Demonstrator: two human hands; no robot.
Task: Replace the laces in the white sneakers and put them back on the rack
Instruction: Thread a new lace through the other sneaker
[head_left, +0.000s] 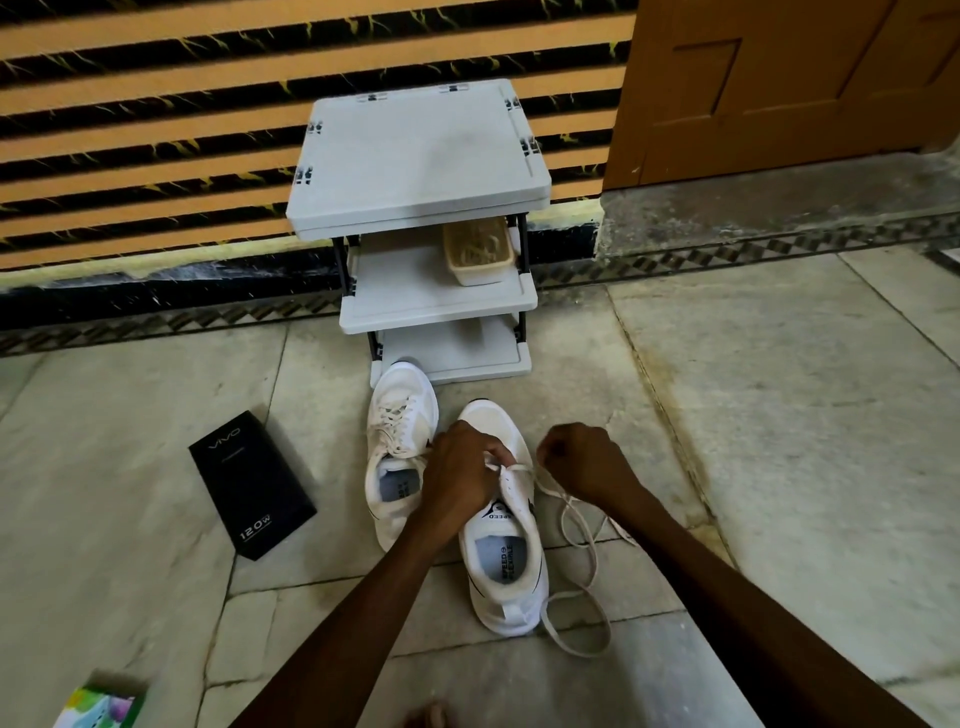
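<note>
Over the nearer sneaker (498, 571), left hand (457, 480) pinches the lace (519, 467), right hand (582, 462) seemingly fisted round it

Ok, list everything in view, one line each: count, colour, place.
farther sneaker: 1, white, laced, on the floor at the rack's foot
nearer sneaker: 1, white, on the floor beside the first
shoelace: 1, off-white, runs from the nearer sneaker, loose loops on the floor to its right
shoe rack: 1, grey, three shelves, against the striped wall
tub: 1, beige, middle shelf, right side
Vivo box: 1, black, on the floor left of the sneakers
printed box: 1, green and white, bottom-left corner, cut off
door: 1, brown wood, upper right
left hand: pinches the shoelace over the nearer sneaker
right hand: curled, seems to hold the shoelace, right of that sneaker
</note>
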